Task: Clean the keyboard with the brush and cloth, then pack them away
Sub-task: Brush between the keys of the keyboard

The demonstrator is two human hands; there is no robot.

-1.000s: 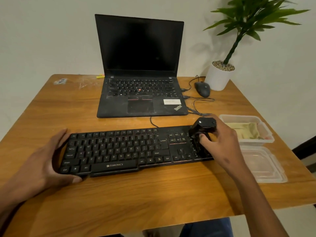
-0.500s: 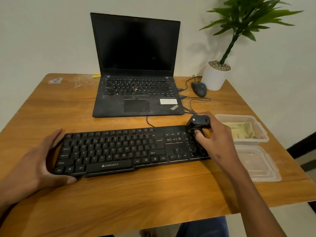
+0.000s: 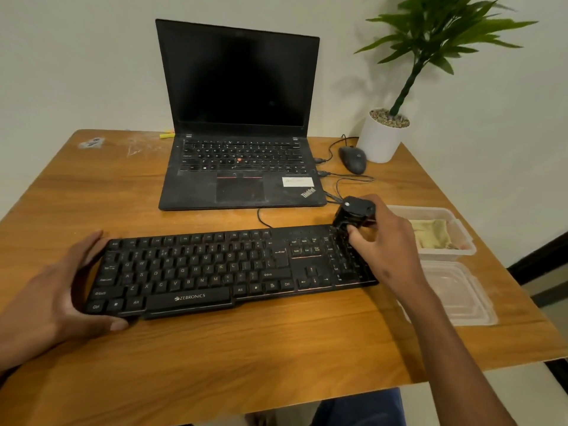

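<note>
A black full-size Zebronics keyboard (image 3: 215, 269) lies flat on the wooden table, its long side running left to right, its near edge towards the person, its cable leaving the far edge towards the laptop. Faint reddish light lines show under some key blocks on its right part. A small black brush (image 3: 353, 214) with a rounded body stands over the keyboard's far right corner, bristle end down on the number-pad keys. A yellowish-green cloth (image 3: 431, 233) lies crumpled inside a clear plastic container (image 3: 461, 241) just right of the keyboard. The container's clear lid (image 3: 458, 292) lies flat on the table, just in front of it.
</note>
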